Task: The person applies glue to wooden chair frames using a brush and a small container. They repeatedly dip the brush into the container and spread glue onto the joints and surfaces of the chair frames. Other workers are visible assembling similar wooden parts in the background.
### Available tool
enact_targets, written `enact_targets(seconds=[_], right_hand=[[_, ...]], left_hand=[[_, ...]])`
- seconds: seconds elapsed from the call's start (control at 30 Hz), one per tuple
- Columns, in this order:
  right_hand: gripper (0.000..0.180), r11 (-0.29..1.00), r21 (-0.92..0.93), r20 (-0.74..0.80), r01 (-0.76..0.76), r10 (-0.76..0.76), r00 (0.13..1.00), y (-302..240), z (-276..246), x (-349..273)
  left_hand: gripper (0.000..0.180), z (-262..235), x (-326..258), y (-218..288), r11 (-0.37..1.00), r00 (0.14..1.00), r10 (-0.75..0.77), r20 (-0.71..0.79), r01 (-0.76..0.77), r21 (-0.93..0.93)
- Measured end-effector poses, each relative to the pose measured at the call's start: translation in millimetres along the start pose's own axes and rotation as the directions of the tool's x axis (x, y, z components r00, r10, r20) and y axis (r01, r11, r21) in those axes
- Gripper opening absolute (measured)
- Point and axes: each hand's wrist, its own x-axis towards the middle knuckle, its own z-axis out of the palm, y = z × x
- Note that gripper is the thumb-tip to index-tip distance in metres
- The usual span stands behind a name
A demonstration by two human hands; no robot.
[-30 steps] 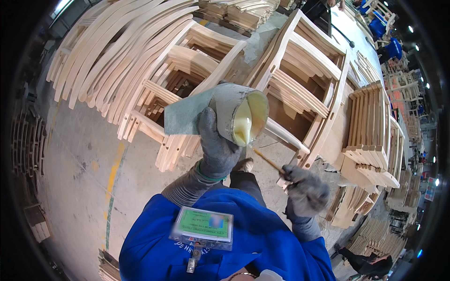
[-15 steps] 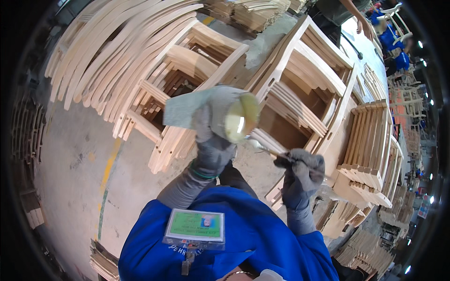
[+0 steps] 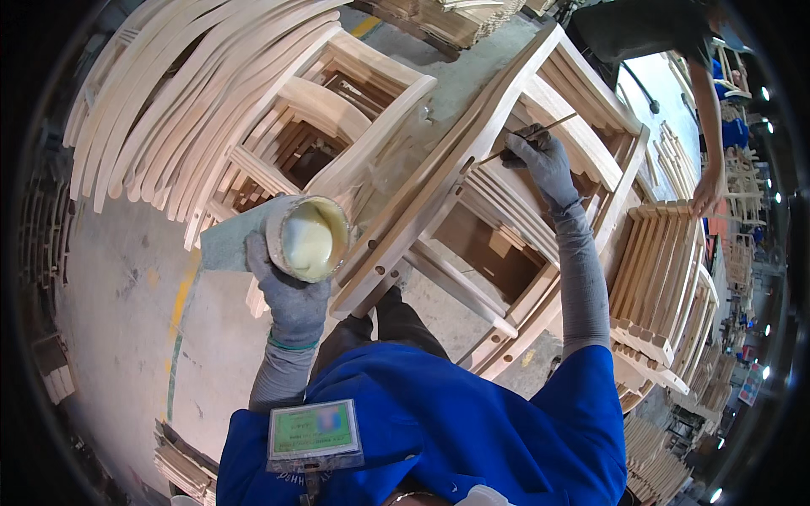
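Gripping thin stick (image 3: 560, 122), right hand (image 3: 542, 162) now at wooden frame (image 3: 499, 105), left hand (image 3: 293, 302) still grasping cup (image 3: 340, 232).

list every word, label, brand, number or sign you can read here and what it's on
Nothing can be read with certainty.
Chest badge: print on a green card, too small and blurred.
Blue shirt: a few pale letters by the badge, not legible.
Colourful panel, far right: too small to tell.
Cup in the left hand: no lettering shows.
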Motion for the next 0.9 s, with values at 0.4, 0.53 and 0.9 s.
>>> enact_targets(seconds=[0.4, 0.53, 0.9], right_hand=[[0.014, 0.931, -0.329, -0.062, 0.161, -0.192, 0.98, 29, 15, 5], [0.009, 0.766, -0.499, 0.193, 0.404, -0.356, 0.914, 7, 26, -17], [0.013, 0.841, -0.409, 0.239, 0.354, -0.276, 0.931, 5, 22, -16]], left_hand=[[0.048, 33, 11, 28, 0.841, 0.935, -0.354, -0.03, 0.304, -0.448], [0.046, 30, 18, 26, 0.663, 0.892, -0.45, 0.043, 0.365, -0.654], [0.05, 36, 22, 33, 0.619, 0.859, -0.51, 0.047, 0.405, -0.673]])
